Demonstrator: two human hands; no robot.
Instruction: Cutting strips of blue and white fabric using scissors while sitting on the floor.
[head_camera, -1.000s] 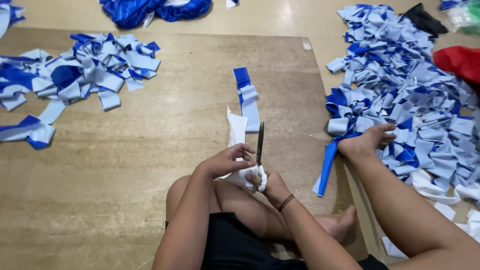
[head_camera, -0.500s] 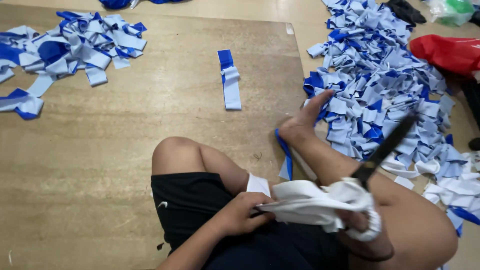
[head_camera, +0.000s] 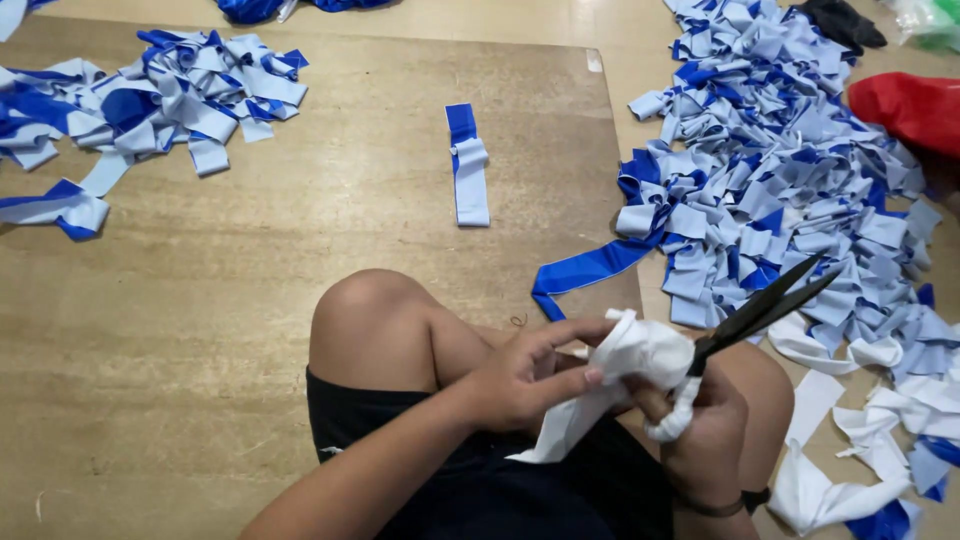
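My left hand (head_camera: 520, 380) pinches the bunched pale fabric strip (head_camera: 625, 365) above my lap, and my right hand (head_camera: 705, 430) grips the cloth-wrapped handles of black scissors (head_camera: 765, 305), blades nearly shut and pointing to two o'clock. The strip looks light, limp and soft, likely best held close to its gathered end, and its loose tail droops toward seven o'clock. At one o'clock lies a pile of blue and white strips (head_camera: 790, 170); a folded strip (head_camera: 468, 165) rests on the wooden board (head_camera: 200, 300) at twelve.

White fabric strip (head_camera: 625, 365), bunched and crumpled, held above the lap; black scissors (head_camera: 765, 308) closed, blades pointing up-right
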